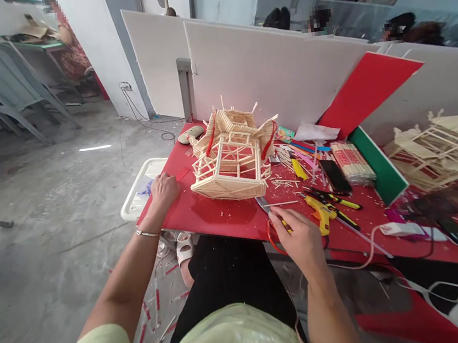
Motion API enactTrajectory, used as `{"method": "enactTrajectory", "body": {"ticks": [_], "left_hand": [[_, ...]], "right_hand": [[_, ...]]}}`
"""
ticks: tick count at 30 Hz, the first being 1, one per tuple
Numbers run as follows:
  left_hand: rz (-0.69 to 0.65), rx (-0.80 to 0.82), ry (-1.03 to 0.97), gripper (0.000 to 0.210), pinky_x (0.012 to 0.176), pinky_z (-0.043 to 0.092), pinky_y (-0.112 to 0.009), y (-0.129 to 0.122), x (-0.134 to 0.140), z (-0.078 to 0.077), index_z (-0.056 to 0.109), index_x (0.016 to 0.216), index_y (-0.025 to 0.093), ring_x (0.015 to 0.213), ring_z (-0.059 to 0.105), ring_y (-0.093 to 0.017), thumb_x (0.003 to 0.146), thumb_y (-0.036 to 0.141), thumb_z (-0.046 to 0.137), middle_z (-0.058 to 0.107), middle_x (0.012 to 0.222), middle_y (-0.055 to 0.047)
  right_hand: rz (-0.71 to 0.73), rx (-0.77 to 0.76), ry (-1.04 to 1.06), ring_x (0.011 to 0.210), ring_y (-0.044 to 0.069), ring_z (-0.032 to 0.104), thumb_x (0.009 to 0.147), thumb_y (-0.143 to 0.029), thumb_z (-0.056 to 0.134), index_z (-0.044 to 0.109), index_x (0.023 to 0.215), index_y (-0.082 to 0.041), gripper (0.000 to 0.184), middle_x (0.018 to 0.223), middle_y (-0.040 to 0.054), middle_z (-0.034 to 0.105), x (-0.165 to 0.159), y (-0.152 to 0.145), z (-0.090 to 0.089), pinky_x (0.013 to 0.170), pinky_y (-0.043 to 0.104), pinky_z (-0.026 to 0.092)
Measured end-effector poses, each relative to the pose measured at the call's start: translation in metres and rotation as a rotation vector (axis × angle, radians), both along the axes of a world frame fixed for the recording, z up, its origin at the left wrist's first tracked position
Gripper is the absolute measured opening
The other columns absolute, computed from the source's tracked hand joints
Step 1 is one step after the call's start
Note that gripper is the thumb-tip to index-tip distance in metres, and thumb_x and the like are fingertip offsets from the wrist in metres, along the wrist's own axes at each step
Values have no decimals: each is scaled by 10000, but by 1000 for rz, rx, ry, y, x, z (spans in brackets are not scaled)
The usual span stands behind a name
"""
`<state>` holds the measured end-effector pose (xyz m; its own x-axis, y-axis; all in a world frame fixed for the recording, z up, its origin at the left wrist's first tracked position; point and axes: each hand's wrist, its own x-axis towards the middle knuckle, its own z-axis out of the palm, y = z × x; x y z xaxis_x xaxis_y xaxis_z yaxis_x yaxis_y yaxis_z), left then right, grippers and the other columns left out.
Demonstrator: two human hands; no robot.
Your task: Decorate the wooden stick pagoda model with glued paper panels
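Note:
A pavilion-like model point(230, 182) built of thin pale wooden sticks, with a layered roof and red tassels, stands on the red table point(213, 218). At the table's left edge, my left hand point(165, 190) rests to the left of the model, apart from it. Its fingers are bunched, and I cannot make out whether anything is in them. My right hand point(299, 235) is closed around a knife point(263, 203) with a yellow-and-black handle near the front edge. The grey blade points toward the model's base. A loose wooden stick point(281, 204) lies just beyond my right fingers.
A yellow glue gun point(321, 213), pliers point(343, 200), a black phone point(335, 176) and bundled sticks point(352, 161) are on the right. Another stick model point(443, 148) stands farther right. White boards point(262, 67) rise behind the table. A white stool point(131, 192) stands at left.

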<state>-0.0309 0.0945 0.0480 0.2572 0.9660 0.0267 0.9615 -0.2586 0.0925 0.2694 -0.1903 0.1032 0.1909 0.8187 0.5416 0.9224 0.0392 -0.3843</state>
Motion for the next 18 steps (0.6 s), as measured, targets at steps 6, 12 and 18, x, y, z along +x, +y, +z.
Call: {"method": "enactTrajectory", "body": {"ticks": [6, 12, 18], "left_hand": [[-7, -69, -6, 353, 914, 453, -431, 13, 2, 5, 758, 1112, 64, 1055, 641, -357, 840, 230, 608, 717, 1124, -258], [52, -17, -36, 388, 886, 469, -436, 9, 4, 17, 732, 1168, 64, 1104, 630, -366, 893, 147, 472, 707, 1189, -262], [243, 182, -349, 360, 796, 485, -362, -66, -50, 17, 769, 1144, 207, 921, 658, -267, 890, 235, 515, 753, 1130, -103]], "right_hand": [[28, -19, -31, 920, 222, 782, 1054, -377, 575, 789, 1174, -202, 301, 1076, 92, 823, 2, -3, -2, 856, 333, 591], [3, -34, -15, 906, 220, 781, 1050, -376, 586, 789, 1171, -206, 291, 1035, 80, 825, 9, -14, -7, 837, 327, 588], [71, -88, 227, 953, 207, 776, 1035, -364, 604, 789, 1156, -225, 262, 1068, 77, 821, -10, -18, -14, 890, 328, 610]]}}
